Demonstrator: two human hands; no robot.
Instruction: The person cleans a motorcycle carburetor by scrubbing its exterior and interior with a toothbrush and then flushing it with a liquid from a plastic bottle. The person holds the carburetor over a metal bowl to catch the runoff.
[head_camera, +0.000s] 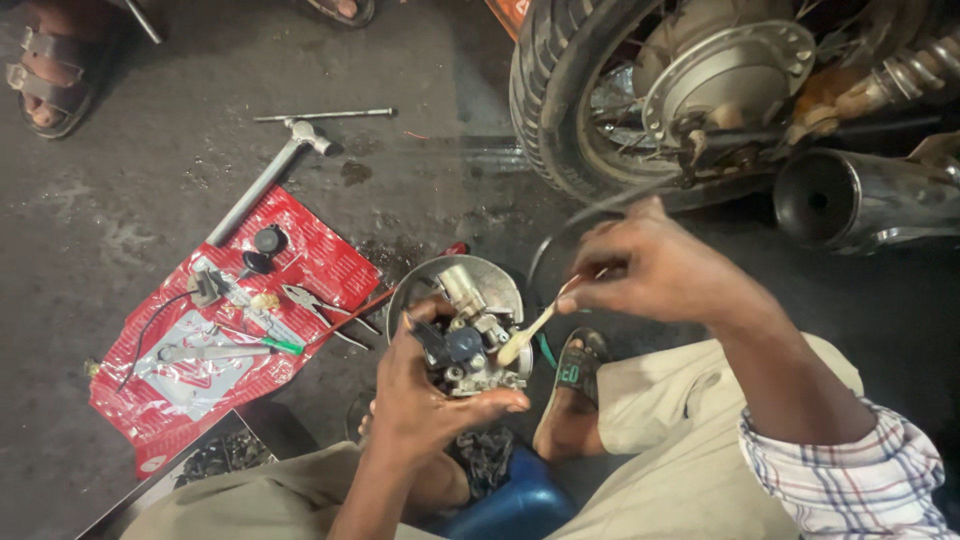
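Carburetor (465, 345) gripped in left hand (425, 400), brush (530, 328) pinched by right hand (650, 270), bristles angled down-left against it.

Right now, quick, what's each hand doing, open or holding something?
Left hand: closed around the metal carburetor, over the steel bowl.
Right hand: pinching a small pale brush, its tip on the carburetor.

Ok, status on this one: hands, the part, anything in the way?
Left hand gripping carburetor over metal bowl. Right hand holds small brush, bristles at carburetor's side. Nothing between them; pliers and T-wrench lie clear on the left.
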